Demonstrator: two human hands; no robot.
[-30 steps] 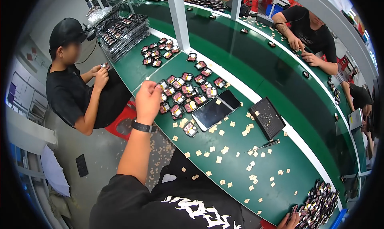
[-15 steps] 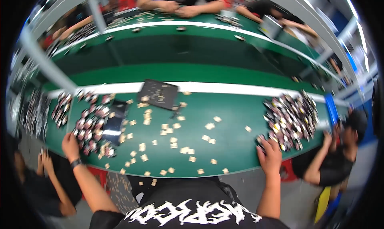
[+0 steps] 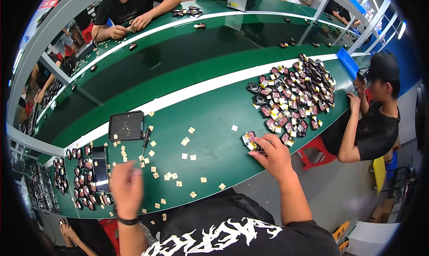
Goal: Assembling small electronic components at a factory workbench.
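My right hand (image 3: pixel 273 154) rests on the green table's near edge, its fingers closing on a small dark part with a yellow tag (image 3: pixel 249 140) at the edge of a big heap of such parts (image 3: pixel 295 95). My left hand (image 3: pixel 126 188) hovers blurred above the table, fingers loosely together, with nothing visible in it; a black band sits on its wrist. Small tan squares (image 3: pixel 184 142) lie scattered between the two hands. A black phone (image 3: pixel 100 168) lies just left of my left hand.
A black perforated tray (image 3: pixel 126 125) and a dark pen-like tool (image 3: pixel 145 137) sit mid-table. More parts (image 3: pixel 81 184) lie in rows at the left. A seated person in black (image 3: pixel 373 117) is at the right; others work across the white-striped conveyor (image 3: pixel 178 63).
The view has swung right. My right hand has moved from the heap's lower edge to a single part nearer me. My left hand has lifted off the left-hand rows toward the middle.
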